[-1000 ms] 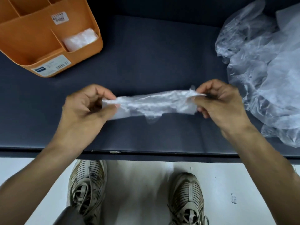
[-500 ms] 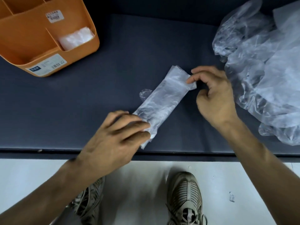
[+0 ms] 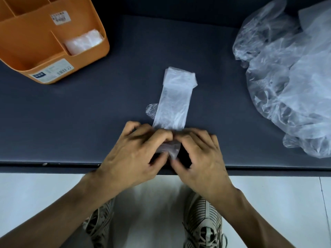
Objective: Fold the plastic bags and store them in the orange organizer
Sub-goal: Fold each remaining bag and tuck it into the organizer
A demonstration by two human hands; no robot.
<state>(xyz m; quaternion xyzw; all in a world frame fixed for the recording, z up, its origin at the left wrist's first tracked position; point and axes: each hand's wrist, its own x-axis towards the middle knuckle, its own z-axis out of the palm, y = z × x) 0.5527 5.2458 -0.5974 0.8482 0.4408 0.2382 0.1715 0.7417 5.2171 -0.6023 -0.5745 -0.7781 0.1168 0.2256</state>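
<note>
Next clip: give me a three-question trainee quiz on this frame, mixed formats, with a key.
1. True or false: the folded strip lies flat on the dark table with its far end pointing away from the person.
2. Multiple choice: where is the loose pile of plastic bags? A) inside the orange organizer B) on the table's right side C) on the floor
3. Fill in: the left hand and right hand both grip the strip's ____ end.

Key: 1 true; 2 B; 3 near. The organizer already holds one folded bag in its small front compartment.
</note>
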